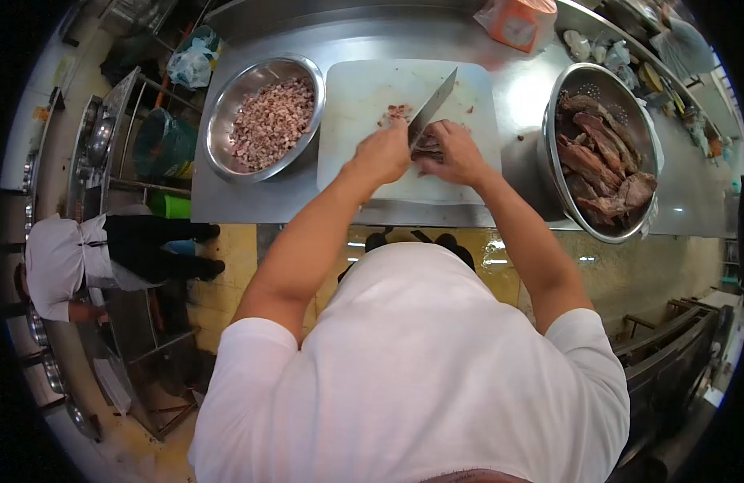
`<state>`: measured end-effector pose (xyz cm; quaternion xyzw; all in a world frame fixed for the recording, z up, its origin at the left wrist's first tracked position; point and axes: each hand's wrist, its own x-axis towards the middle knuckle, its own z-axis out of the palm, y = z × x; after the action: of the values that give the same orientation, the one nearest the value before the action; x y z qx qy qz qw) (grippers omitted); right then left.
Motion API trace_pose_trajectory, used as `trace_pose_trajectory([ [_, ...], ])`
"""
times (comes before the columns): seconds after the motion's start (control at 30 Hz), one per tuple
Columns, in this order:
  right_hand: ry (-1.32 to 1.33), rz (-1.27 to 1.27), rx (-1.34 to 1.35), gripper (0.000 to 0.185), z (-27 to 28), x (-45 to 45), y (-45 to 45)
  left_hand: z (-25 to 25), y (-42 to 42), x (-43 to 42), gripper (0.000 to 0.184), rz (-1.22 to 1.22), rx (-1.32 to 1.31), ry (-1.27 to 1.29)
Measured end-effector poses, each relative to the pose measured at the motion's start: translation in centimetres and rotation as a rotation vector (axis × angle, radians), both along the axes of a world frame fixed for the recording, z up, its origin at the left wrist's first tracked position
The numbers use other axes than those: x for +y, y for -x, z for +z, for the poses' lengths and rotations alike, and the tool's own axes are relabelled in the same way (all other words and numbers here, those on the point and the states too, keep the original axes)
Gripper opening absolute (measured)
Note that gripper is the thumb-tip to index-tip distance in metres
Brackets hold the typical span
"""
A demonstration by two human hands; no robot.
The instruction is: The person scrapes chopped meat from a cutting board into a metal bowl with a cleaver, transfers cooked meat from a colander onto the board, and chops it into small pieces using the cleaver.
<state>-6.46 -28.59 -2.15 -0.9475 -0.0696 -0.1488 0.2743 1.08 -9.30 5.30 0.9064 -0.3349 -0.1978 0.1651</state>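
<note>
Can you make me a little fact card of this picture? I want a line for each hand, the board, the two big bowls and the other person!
Left hand: holding a knife
Right hand: on a piece of meat, close to the knife
Cutting board: white, under the hands, with small scraps on it
Left bowl: metal, holding lots of small chopped pieces
Right bowl: metal with holes, holding bigger dark strips
Other person: white top, off to the left
</note>
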Motion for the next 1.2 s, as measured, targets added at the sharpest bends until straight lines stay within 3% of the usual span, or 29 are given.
trace_pose_trajectory([
  [0.07, 0.056, 0.046, 0.027, 0.046, 0.7, -0.7, 0.6, 4.3, 0.5, 0.3, 0.029, -0.014, 0.012, -0.065],
  [0.17, 0.081, 0.082, 0.053, 0.056, 0.0, -0.7, 1.2, 4.5, 2.8, 1.5, 0.027, -0.001, 0.034, -0.164],
  [0.27, 0.059, 0.054, 0.037, 0.058, -0.7, -0.4, 0.8, 0.9, 2.6, 0.3, 0.026, -0.001, -0.018, -0.099],
  [0.33, 0.052, 0.028, 0.052, 0.059, -0.9, -0.6, 0.8, 3.2, 1.8, 0.1, 0.026, -0.036, -0.016, -0.106],
  [0.47, -0.056, 0.076, 0.035, 0.047, -0.9, -1.4, 0.1, 4.6, 3.1, 1.6, 0.024, -0.053, 0.010, -0.180],
  [0.57, -0.072, 0.110, 0.065, 0.043, -0.5, -1.3, 0.2, 0.9, 2.7, -0.1, 0.023, 0.000, -0.030, -0.102],
  [0.67, -0.091, 0.120, 0.084, 0.042, -0.1, -1.5, 0.2, 4.2, 2.3, -0.6, 0.022, -0.052, -0.041, -0.120],
  [0.77, -0.102, 0.098, 0.062, 0.042, -0.6, -1.8, -0.1, 4.3, 3.4, 0.7, 0.024, -0.038, 0.028, -0.189],
  [0.87, -0.086, 0.103, 0.059, 0.041, -0.8, -1.7, 0.0, 1.1, 2.4, -0.9, 0.025, 0.005, 0.005, -0.076],
  [1.07, -0.119, 0.093, -0.019, 0.038, -1.2, -1.9, 0.0, 4.6, 3.3, 0.4, 0.024, -0.027, 0.078, -0.178],
  [1.17, -0.099, 0.110, -0.014, 0.037, -1.1, -1.6, 0.2, 0.1, 2.0, -1.4, 0.026, 0.002, -0.021, -0.069],
  [1.2, -0.115, 0.119, 0.004, 0.037, -0.9, -1.7, 0.4, 1.0, 1.8, -1.7, 0.026, 0.008, -0.017, -0.061],
])
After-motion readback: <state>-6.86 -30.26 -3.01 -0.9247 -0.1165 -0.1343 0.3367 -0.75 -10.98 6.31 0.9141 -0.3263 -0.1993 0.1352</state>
